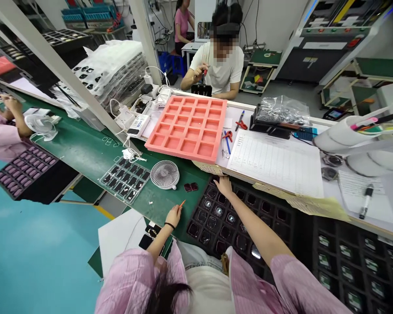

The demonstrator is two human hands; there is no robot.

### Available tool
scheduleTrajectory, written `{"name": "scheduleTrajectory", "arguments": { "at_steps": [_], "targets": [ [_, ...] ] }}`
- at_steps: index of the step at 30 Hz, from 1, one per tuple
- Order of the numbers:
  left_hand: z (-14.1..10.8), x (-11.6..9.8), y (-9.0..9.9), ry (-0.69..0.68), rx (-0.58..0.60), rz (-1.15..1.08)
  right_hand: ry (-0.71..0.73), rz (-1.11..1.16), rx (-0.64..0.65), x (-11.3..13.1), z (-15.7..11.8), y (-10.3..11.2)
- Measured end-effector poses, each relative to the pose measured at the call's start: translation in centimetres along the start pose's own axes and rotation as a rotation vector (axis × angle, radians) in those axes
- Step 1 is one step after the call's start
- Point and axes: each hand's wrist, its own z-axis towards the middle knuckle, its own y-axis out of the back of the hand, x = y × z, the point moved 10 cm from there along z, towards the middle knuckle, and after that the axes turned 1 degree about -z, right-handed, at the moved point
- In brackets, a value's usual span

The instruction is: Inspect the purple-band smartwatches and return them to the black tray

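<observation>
Between the fingers of my left hand [174, 216] is a thin orange tool [182, 203], held above the green mat [155, 198]. My right hand [224, 185] reaches to the back edge of a black compartment tray [196, 218], under the shelf edge; its fingertips are partly hidden, and whether they hold anything does not show. Dark square-framed parts sit in the tray, several with round shiny centres. Two small dark reddish pieces [191, 187] lie on the mat between my hands, right of a small round white fan [164, 175].
On the raised shelf lie a pink compartment tray [191, 126], paper sheets [275, 161] and red-handled tools [228, 134]. A clear tray of small dark parts [126, 179] lies left of the fan. Another black tray [356, 266] stands right. A person in white [229, 72] sits opposite.
</observation>
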Motion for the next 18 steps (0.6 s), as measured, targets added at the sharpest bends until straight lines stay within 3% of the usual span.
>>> {"name": "scheduleTrajectory", "arguments": {
  "at_steps": [5,10,14,18],
  "targets": [
    [-2.5,-2.3,-3.5,0.034,-0.028,-0.183,-0.031,0.021,0.077,-0.1,0.9,-1.1],
    [-4.8,-3.8,-5.2,0.108,-0.092,-0.317,-0.031,0.131,0.102,0.1,0.1,-0.8],
    [-6.5,-4.5,-5.1,0.148,-0.131,-0.409,-0.018,0.333,0.065,0.9,-0.7,0.3],
    [-6.8,-5.2,-2.8,0.155,-0.177,-0.497,0.01,0.653,0.053,2.1,-2.3,1.4]
  ]
}}
